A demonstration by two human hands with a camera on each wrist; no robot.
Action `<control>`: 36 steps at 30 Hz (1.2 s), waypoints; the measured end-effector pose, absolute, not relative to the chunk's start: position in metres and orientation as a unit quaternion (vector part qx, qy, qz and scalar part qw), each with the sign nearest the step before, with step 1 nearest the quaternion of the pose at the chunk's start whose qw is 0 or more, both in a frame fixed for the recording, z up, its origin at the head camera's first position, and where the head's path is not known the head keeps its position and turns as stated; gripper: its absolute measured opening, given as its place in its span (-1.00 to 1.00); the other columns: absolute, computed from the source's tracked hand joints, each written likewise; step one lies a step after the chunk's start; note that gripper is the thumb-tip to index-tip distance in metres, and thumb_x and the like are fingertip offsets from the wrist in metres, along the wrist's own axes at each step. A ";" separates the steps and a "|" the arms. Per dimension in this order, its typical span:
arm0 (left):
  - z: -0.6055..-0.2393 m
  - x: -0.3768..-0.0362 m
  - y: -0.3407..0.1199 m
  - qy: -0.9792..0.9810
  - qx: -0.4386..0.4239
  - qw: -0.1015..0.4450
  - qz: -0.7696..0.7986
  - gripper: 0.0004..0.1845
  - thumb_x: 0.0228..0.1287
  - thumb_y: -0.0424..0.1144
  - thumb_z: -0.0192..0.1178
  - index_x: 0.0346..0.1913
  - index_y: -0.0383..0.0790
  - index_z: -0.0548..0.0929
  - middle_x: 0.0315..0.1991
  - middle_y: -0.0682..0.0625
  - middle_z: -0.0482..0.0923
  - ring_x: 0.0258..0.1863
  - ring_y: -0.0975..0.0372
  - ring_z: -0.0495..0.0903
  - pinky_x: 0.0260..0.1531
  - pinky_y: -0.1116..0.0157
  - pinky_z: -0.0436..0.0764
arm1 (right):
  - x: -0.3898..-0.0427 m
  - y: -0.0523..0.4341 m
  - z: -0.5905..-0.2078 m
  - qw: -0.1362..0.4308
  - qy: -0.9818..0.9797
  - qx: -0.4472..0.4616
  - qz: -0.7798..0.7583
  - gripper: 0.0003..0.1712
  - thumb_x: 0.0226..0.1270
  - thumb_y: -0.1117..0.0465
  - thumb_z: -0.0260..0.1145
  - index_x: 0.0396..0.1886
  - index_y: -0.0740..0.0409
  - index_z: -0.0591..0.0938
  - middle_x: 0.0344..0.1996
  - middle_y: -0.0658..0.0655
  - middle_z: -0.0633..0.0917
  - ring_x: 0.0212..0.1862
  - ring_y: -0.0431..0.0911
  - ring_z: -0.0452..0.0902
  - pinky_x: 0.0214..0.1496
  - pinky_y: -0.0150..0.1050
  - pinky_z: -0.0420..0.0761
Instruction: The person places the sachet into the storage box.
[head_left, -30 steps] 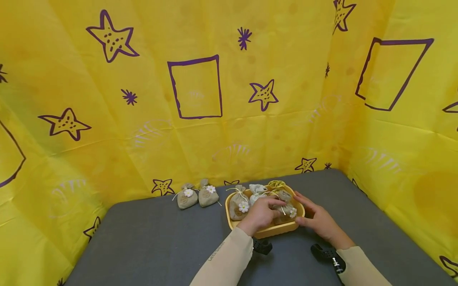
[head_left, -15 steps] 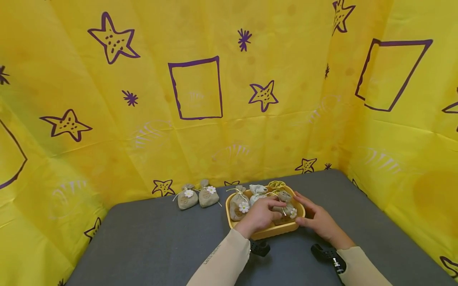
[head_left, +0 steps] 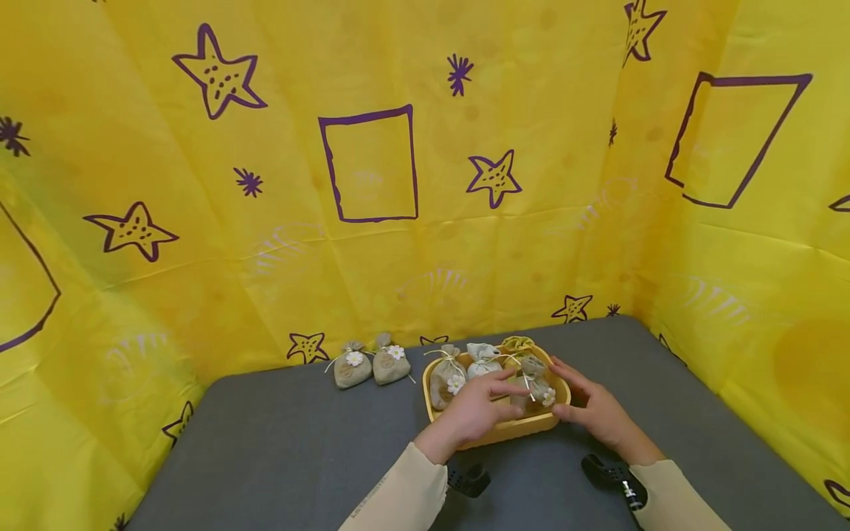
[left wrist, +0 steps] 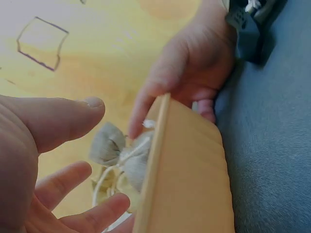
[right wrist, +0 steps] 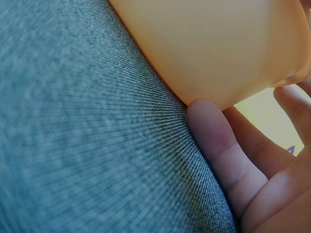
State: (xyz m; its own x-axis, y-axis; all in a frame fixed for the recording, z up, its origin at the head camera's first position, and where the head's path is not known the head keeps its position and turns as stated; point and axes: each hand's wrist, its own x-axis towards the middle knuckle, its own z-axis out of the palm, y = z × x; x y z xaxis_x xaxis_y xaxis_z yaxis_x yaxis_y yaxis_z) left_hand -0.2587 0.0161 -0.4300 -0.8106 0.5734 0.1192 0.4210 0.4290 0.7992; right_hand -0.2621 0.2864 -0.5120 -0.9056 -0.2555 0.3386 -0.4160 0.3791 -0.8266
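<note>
A yellow plastic basket [head_left: 494, 435] stands on the grey table. In it lie several small drawstring sachets: a beige sachet [head_left: 438, 383] with a white daisy at the left, a pale sachet [head_left: 483, 352] behind, a yellow sachet [head_left: 517, 344] at the back, and a grey-beige sachet [head_left: 533, 369] at the right. My left hand [head_left: 474, 409] hovers over the basket's front rim, fingers spread and apart from the grey-beige sachet in the left wrist view. My right hand [head_left: 598, 413] holds the basket's right end, thumb [right wrist: 214, 131] against its corner and fingers along the side.
Two more beige sachets with daisies, a left one [head_left: 352, 372] and a right one [head_left: 390, 365], lie on the table [head_left: 285, 450] left of the basket. A yellow patterned cloth [head_left: 372, 280] hangs along the table's back and right edges.
My left hand has drawn back slightly toward the left and front, its fingers loosening off the grey-beige sachet. My right hand keeps its place on the basket.
</note>
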 end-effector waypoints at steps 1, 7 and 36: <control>-0.429 -0.256 0.013 0.839 0.296 0.084 0.448 -0.70 0.29 -0.17 0.36 0.08 0.06 0.77 0.40 0.11 0.36 0.41 0.18 0.24 0.30 0.04 0.28 | -0.262 0.286 -0.512 0.077 -0.826 0.203 0.520 -0.19 0.27 0.26 0.46 0.49 0.14 0.36 0.51 0.21 0.20 0.47 0.28 0.03 0.19 -0.57 0.19; -0.426 -0.241 -0.017 0.826 0.287 0.084 0.478 -0.69 0.27 -0.13 0.38 0.07 0.05 0.77 0.39 0.18 0.36 0.43 0.16 0.21 0.29 0.05 0.29 | -0.261 0.287 -0.510 0.076 -0.824 0.199 0.526 -0.18 0.25 0.27 0.47 0.49 0.16 0.36 0.51 0.21 0.19 0.47 0.30 -0.01 0.20 -0.61 0.13; -0.469 -0.239 -0.232 0.734 0.041 0.049 0.676 -0.52 0.35 -0.45 0.25 0.30 -0.51 0.48 0.49 -0.24 0.16 0.33 -0.18 0.32 0.05 0.14 0.56 | -0.261 0.283 -0.510 0.065 -0.820 0.205 0.531 -0.18 0.28 0.30 0.44 0.50 0.16 0.33 0.52 0.22 0.15 0.47 0.32 -0.03 0.19 -0.58 0.20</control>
